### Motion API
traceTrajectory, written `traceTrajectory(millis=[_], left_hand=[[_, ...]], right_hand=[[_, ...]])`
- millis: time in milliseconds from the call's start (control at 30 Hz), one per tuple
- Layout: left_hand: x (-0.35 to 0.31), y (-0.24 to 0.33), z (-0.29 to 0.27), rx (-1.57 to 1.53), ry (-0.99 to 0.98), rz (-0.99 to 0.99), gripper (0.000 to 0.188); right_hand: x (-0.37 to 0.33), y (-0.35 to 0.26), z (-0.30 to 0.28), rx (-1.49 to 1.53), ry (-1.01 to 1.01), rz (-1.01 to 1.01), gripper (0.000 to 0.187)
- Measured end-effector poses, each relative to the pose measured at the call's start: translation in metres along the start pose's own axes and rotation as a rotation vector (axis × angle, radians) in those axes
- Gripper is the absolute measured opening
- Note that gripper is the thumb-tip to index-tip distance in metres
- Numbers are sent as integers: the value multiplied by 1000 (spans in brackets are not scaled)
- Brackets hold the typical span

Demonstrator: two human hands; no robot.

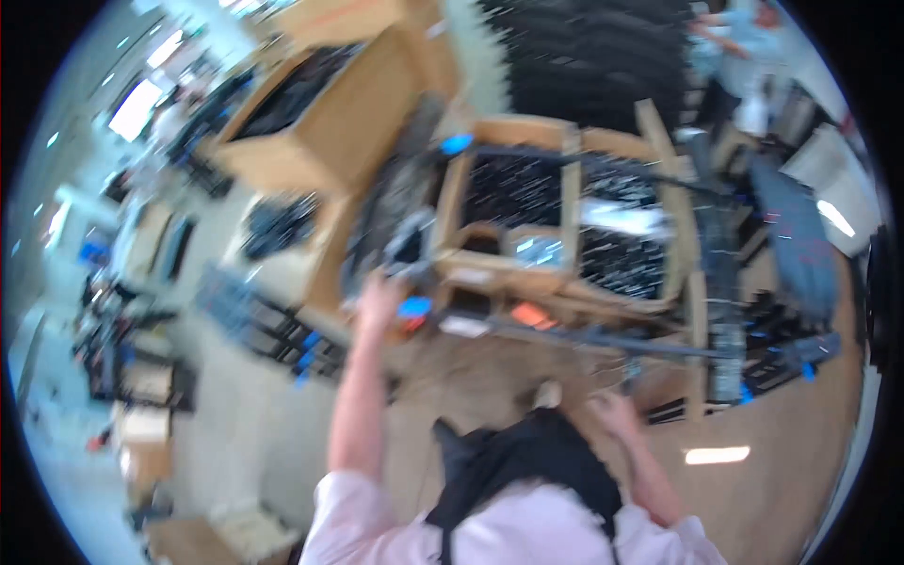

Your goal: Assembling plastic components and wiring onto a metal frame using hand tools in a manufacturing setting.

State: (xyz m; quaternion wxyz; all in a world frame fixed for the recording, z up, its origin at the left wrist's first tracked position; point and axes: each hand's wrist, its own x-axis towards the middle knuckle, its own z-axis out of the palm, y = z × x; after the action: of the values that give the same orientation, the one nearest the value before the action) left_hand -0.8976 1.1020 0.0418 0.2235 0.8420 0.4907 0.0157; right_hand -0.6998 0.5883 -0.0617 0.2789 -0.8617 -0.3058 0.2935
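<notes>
The picture is blurred by motion. My left hand point(380, 299) is stretched forward at the near end of a long dark strip point(400, 193) that runs up and away, and its fingers seem closed on that end. A small blue piece point(414, 307) lies right beside it. My right hand point(612, 411) hovers low over the wooden table point(782, 452), just below a long dark bar point(603, 341) with blue end caps. I cannot make out whether its fingers hold anything. A wooden compartment rack point(571, 202) full of dark parts stands just beyond both hands.
A big cardboard box point(330, 122) of dark parts stands at the back left. Stacks of dark strips point(593, 56) fill the far middle. Another person point(739, 47) works at the back right. More dark parts with blue caps point(264, 320) lie lower left.
</notes>
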Motion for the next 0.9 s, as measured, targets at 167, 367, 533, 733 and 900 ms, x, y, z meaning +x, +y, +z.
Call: traceTrajectory(millis=[167,367,533,733,900], left_hand=[[-49,47,48,-558,147,19,38],[-146,145,126,-369,-258,341,23],[-136,182,130,-315,-183,756,16],[-99,198,138,-147,-38,865,31],[-88,208,168,182,-302,870,41]], right_hand=[[36,20,-28,136,-8,123,36],[76,94,-29,94,185,340,40],[125,112,-28,-61,244,434,52],[181,109,-2,-89,185,580,61],[216,155,20,-133,216,677,46]])
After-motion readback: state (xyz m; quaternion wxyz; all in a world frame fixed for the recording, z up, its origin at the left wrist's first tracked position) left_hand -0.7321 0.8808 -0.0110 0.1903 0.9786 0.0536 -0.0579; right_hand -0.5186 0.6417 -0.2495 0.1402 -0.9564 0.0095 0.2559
